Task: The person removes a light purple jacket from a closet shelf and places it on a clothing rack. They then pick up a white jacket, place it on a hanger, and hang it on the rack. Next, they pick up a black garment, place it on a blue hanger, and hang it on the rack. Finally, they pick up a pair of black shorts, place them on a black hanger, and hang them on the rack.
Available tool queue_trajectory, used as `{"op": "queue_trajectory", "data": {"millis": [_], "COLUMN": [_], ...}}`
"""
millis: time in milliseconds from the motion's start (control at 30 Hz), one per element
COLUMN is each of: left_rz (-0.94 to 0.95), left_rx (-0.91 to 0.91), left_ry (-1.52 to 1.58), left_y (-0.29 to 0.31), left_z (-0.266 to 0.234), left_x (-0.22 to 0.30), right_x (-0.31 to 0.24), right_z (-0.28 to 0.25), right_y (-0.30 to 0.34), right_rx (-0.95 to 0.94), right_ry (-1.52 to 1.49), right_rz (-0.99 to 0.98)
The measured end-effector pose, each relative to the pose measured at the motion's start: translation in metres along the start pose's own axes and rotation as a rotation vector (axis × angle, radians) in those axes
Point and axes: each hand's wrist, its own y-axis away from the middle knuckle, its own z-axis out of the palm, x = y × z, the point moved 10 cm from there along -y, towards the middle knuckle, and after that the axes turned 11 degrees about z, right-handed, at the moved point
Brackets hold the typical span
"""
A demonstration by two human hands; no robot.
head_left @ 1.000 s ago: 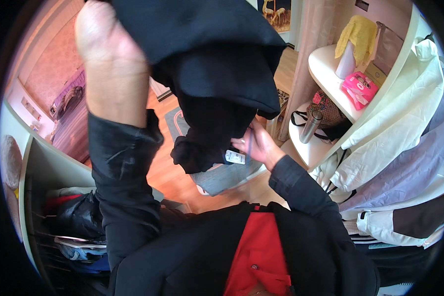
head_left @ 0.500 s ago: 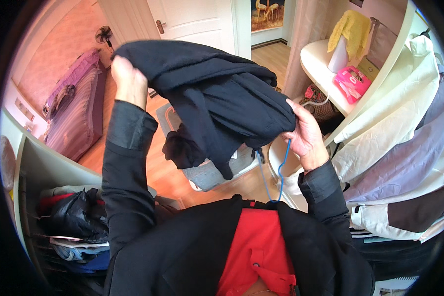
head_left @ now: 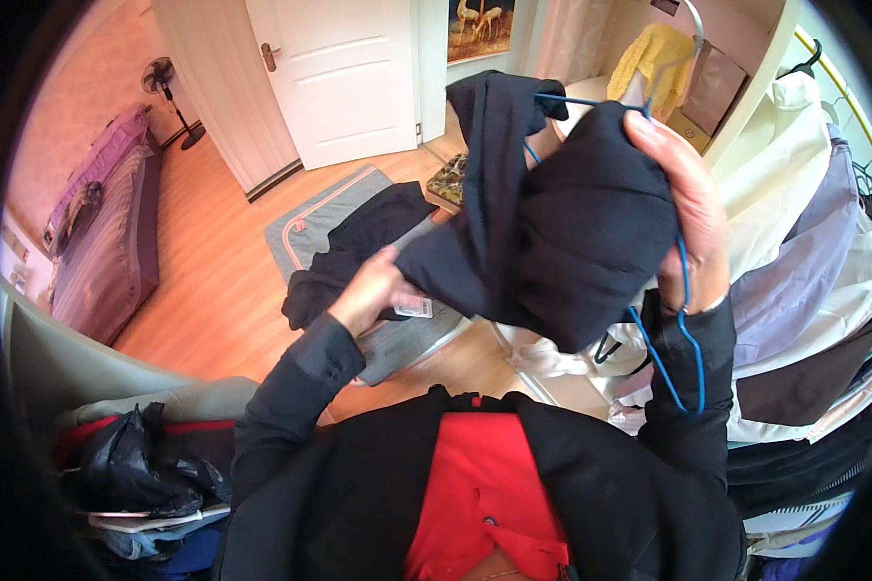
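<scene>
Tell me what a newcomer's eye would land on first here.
Probably the dark garment, held up right of centre between the left hand and the right hand, with a blue hanger looping down by the right wrist. Next would likely come the bright red shirt at bottom centre, framed by the wearer's black jacket, and the yellow cloth at upper right, beyond the right hand.
</scene>
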Motion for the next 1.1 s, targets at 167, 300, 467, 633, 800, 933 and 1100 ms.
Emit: {"op": "queue_trajectory", "data": {"millis": [167,300,467,633,800,933,1100], "left_rz": [0.473,0.788,0.586,0.361,0.325,0.437,0.938], "left_rx": [-0.494,-0.497,-0.396,-0.614,-0.459,-0.2,-1.076], "left_ry": [-0.933,-0.445,-0.29,-0.412,-0.364,0.081,0.324], "left_y": [0.04,0.052,0.038,0.035,0.03,0.038,0.068], "left_z": [0.082,0.152,0.189,0.184,0.127,0.063,0.088], "left_x": [0.052,0.099,0.065,0.038,0.065,0.114,0.236], "right_x": [0.029,0.098,0.147,0.178,0.213,0.257,0.287], "right_z": [-0.013,-0.038,-0.061,-0.103,-0.166,-0.217,-0.262], "right_y": [0.021,0.026,0.038,0.064,0.08,0.106,0.127], "right_rx": [0.06,0.133,0.094,0.144,0.209,0.163,0.309], "right_ry": [0.169,0.247,0.402,0.304,0.299,0.486,0.9], "right_rz": [0.099,0.379,0.449,0.579,0.681,0.807,0.704]}}
